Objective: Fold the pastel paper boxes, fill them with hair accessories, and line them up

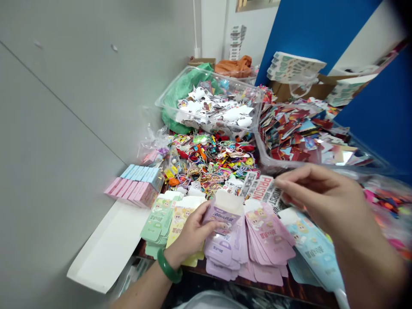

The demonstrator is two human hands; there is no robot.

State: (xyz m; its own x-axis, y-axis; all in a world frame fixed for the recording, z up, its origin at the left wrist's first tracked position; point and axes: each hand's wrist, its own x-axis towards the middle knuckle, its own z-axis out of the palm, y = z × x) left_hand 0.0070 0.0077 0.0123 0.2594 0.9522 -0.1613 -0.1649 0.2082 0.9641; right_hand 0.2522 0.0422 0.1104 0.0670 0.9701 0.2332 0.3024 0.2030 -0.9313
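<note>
My left hand, with a green bangle at the wrist, grips a small purple carton whose top flap stands up, thumb across its front. More purple cartons lie stacked flat beneath it. My right hand is closed in a pinch at the edge of lettered stickers, one reading "PRISON" in red. These are just right of the purple carton and apart from it. Fanned stacks of flat cartons flank my hands: green, yellow, pink and blue.
Colourful cords and trinkets are heaped behind the cartons. A clear bin of white cut-outs and another clear bin of glossy cards stand farther back. Pink-and-blue boxes and a white card tray sit by the left wall.
</note>
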